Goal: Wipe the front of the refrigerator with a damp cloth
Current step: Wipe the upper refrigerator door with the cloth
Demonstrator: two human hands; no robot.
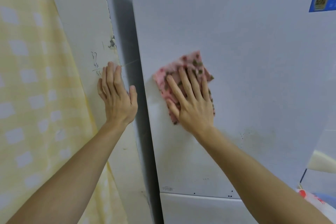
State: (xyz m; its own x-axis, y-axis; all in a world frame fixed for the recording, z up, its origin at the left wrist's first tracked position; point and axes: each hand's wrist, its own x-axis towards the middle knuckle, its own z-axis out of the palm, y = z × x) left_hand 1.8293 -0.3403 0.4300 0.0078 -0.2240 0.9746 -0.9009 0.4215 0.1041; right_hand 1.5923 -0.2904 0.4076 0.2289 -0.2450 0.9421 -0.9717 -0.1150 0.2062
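While left hand touches wall, flat right hand presses cloth.

I see white refrigerator door | pink spotted cloth flat against it | blue label up-right of cloth | dark specks on door, down-right of cloth

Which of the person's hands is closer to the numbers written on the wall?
Left. The left hand lies flat on the wall, right beside the written numbers. The right hand is farther off, pressing the pink cloth against the refrigerator door.
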